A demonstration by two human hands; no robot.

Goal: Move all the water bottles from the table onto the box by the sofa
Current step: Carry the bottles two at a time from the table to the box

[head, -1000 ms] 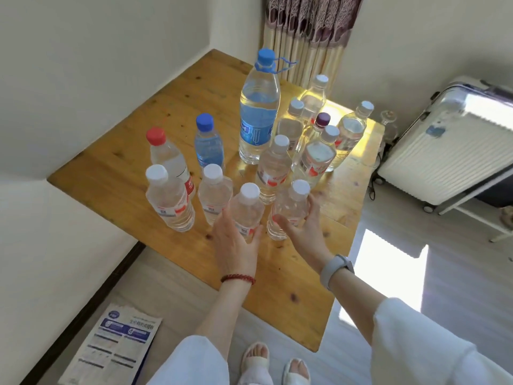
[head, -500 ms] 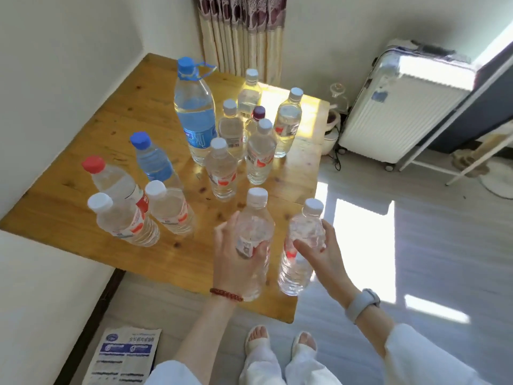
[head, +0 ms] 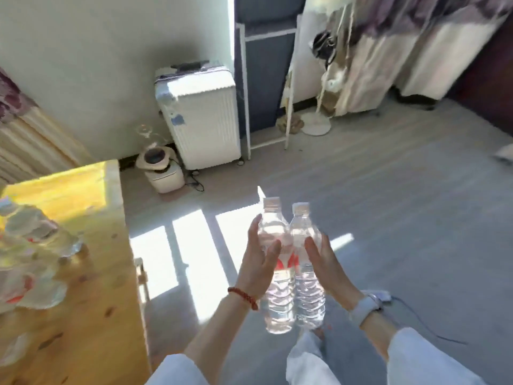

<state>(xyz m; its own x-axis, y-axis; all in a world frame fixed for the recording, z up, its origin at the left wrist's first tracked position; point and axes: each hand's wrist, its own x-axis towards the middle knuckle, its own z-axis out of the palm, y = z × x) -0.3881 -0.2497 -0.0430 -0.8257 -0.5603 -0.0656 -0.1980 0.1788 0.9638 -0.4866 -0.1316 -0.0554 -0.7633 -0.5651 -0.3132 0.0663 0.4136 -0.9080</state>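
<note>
My left hand (head: pixel 256 266) grips a clear water bottle (head: pixel 277 301) with a white cap and red label. Right beside it, touching, my right hand (head: pixel 326 266) grips a second clear bottle (head: pixel 308 298) of the same kind. Both bottles are upright in the air over the grey floor, away from the wooden table (head: pixel 91 315). Several more bottles (head: pixel 30 262) stand blurred on the table at the left edge. The box and the sofa are out of view.
A white suitcase (head: pixel 202 118) stands by the far wall, a rice cooker (head: pixel 163 170) on the floor left of it. A dark rack (head: pixel 263 79) and hanging curtains (head: pixel 388 51) fill the back right. A cable (head: pixel 422 320) trails on the floor.
Both hands have lifted their bottles off the table and carried them to the right. The view has swung right, so the table now sits at the left edge.
</note>
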